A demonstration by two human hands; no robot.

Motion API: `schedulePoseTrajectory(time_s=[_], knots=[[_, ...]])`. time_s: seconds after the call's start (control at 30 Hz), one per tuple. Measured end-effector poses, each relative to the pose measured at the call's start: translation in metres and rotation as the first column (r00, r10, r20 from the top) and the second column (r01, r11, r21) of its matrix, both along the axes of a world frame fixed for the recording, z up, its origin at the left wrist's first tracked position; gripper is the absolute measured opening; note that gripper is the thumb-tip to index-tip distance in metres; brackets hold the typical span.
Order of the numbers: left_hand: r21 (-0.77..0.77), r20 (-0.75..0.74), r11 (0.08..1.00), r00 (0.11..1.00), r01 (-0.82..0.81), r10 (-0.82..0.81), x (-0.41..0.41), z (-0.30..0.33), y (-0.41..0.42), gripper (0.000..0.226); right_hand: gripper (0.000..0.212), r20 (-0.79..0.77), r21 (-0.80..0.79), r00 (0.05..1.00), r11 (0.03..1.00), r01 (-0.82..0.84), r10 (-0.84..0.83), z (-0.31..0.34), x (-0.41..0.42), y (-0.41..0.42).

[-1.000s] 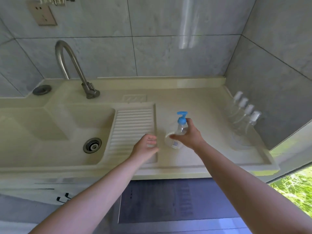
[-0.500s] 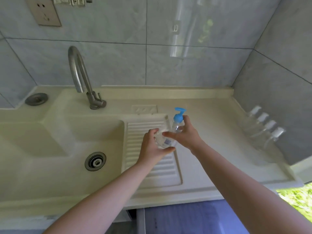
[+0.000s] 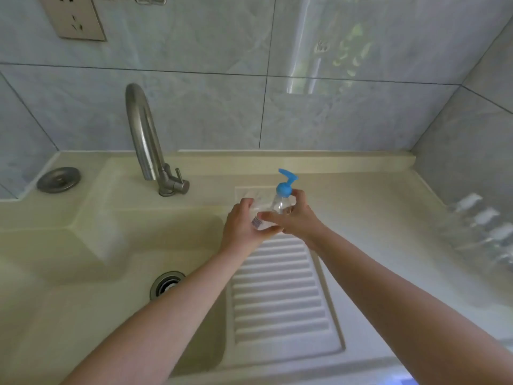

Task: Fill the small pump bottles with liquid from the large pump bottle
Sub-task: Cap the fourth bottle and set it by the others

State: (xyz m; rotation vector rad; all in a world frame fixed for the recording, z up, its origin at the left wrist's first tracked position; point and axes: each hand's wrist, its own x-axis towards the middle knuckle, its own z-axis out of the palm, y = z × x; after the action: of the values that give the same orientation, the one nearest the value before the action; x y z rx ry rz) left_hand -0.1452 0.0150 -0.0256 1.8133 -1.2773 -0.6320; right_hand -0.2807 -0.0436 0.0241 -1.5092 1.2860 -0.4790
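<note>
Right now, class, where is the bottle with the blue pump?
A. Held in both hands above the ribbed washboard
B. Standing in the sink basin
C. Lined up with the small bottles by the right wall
A: the left hand and right hand both grip the bottle with the blue pump above the ribbed washboard.

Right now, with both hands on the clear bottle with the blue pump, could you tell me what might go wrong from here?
1. The clear bottle with the blue pump is held in the air above the ribbed washboard; if the left hand or right hand slips, it could drop towards the sink basin.
2. If the pump top is unscrewed at a tilt, liquid may spill.
3. The small clear bottles with white pumps stand close together by the wall; a careless reach could topple them.
</note>
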Motion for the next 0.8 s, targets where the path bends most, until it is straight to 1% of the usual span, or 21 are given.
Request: schedulePoseTrajectory(time_s=[0.07, 0.13, 0.2, 0.27, 0.37, 0.43, 0.53, 0.63, 0.73, 0.8], knots=[[0.004, -0.101, 1.000, 0.995, 0.019, -0.018, 0.021, 0.004, -0.012, 0.080, 0.086, 0.074, 0.121, 0.995, 0.989, -0.079, 0.070, 0.007, 0.005, -0.016], [0.021, -0.180, 0.998, 0.982, 0.061, -0.057, 0.040, 0.014, -0.021, 0.073, 0.076, 0.118, 0.176, 0.988, 0.977, -0.120, 0.100, 0.015, 0.010, -0.034], [0.055, -0.240, 0.992, 0.965, 0.117, -0.101, 0.058, 0.021, -0.031, 0.070, 0.070, 0.129, 0.148, 0.981, 0.975, -0.167, 0.148, 0.018, 0.017, -0.052], [0.072, -0.264, 0.985, 0.956, 0.154, -0.130, 0.074, 0.022, -0.041, 0.070, 0.070, 0.137, 0.099, 0.962, 0.963, -0.252, 0.238, 0.018, 0.025, -0.070], [0.084, -0.274, 0.980, 0.950, 0.181, -0.152, 0.095, 0.017, -0.056, 0.078, 0.077, 0.240, 0.116, 0.882, 0.890, -0.441, 0.405, 0.019, 0.040, -0.093], [0.081, -0.294, 0.980, 0.943, 0.184, -0.153, 0.108, 0.011, -0.065, 0.085, 0.077, 0.272, 0.131, 0.849, 0.857, -0.498, 0.452, 0.018, 0.052, -0.105], [0.071, -0.266, 0.989, 0.958, 0.132, -0.109, 0.122, -0.001, -0.076, 0.088, 0.071, 0.245, 0.087, 0.859, 0.872, -0.482, 0.450, 0.015, 0.070, -0.115], [0.008, -0.184, 1.000, 0.983, 0.006, -0.005, 0.129, -0.015, -0.079, 0.078, 0.068, 0.139, -0.012, 0.908, 0.917, -0.398, 0.395, 0.008, 0.089, -0.121], [-0.075, -0.131, 0.995, 0.989, -0.072, 0.062, 0.122, -0.027, -0.077, 0.075, 0.065, 0.062, -0.071, 0.951, 0.951, -0.300, 0.304, -0.003, 0.107, -0.125], [-0.125, -0.082, 0.981, 0.987, -0.150, 0.141, 0.119, -0.035, -0.077, 0.069, 0.069, -0.025, -0.150, 0.968, 0.956, -0.251, 0.250, -0.015, 0.120, -0.127]])
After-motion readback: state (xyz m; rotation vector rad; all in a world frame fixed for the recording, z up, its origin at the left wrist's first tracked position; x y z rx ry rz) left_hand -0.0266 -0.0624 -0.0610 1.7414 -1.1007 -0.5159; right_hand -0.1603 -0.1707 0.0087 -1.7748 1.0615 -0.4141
